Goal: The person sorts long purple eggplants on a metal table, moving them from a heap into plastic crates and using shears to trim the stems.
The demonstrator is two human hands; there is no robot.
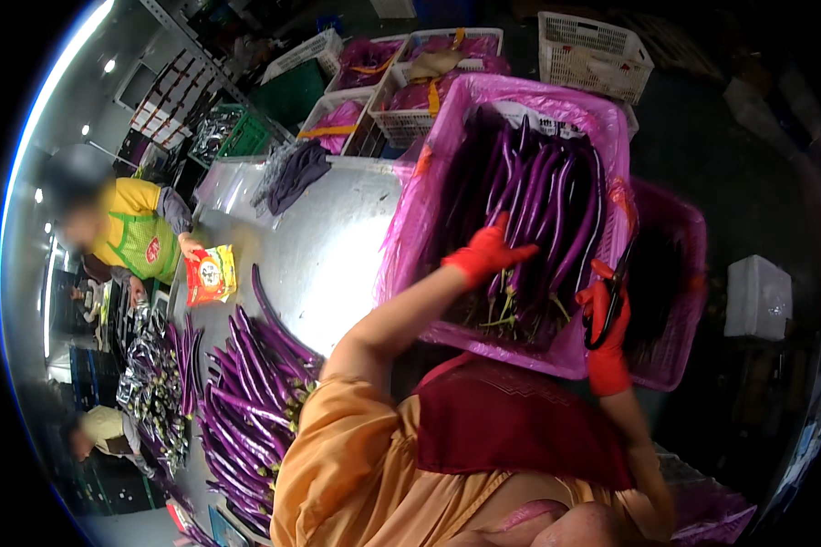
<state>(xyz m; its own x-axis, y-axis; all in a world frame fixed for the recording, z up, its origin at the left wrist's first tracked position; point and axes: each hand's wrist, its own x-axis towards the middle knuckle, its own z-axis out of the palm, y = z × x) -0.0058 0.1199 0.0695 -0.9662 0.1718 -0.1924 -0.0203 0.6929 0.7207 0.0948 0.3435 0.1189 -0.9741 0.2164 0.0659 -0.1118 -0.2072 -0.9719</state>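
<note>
Before me, a crate lined with pink plastic film (605, 113) holds long purple eggplants (533, 184), laid side by side with their green stems towards me. My left hand (489, 256), in a red glove, rests on the eggplants with thumb and fingers spread. At the crate's near right rim, my right hand (609, 342), also red-gloved, grips a pair of black-handled scissors (617, 287). Their blades are hard to make out against the dark. A sheet bearing writing (513, 113) lines the crate's far end.
Left of me, a metal table (356, 198) bears a heap of eggplants (246, 403), a grey cloth (297, 174) and a red-yellow packet (211, 275), which a co-worker (144, 219) touches. Another pink-lined crate (691, 273) stands to the right. Packed crates (404, 102) stand beyond the table.
</note>
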